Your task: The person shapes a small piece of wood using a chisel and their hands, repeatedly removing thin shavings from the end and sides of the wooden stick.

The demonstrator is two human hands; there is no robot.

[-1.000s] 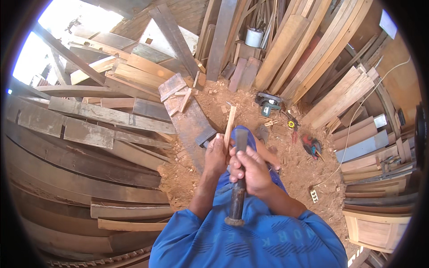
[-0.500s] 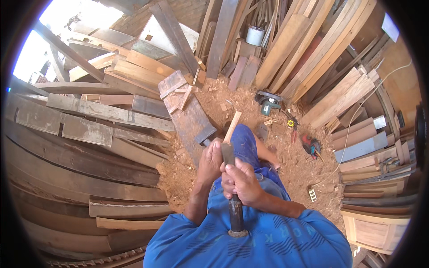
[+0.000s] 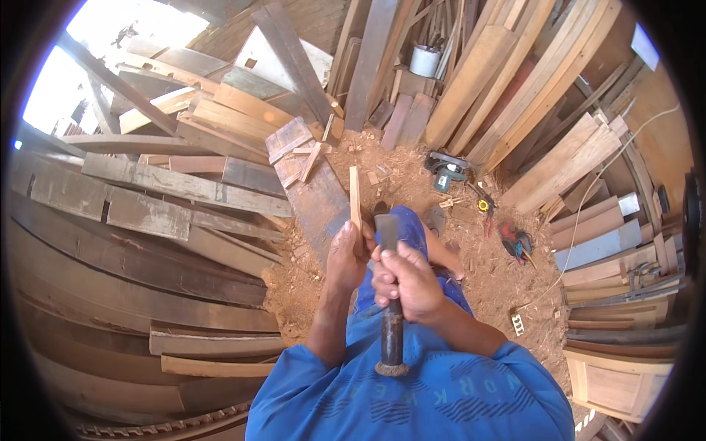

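My left hand (image 3: 348,256) grips a stick (image 3: 354,197) that points away from me; my right hand (image 3: 409,279) is wrapped around a chisel (image 3: 393,323), its blade (image 3: 387,229) near the stick, its handle (image 3: 392,338) toward my shirt (image 3: 448,400).

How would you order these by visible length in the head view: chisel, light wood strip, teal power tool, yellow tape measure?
1. Chisel, partly covered by the right hand
2. Light wood strip, held in the left hand
3. Teal power tool
4. Yellow tape measure

The held pieces look nearer the camera, so true sizes are unsure.
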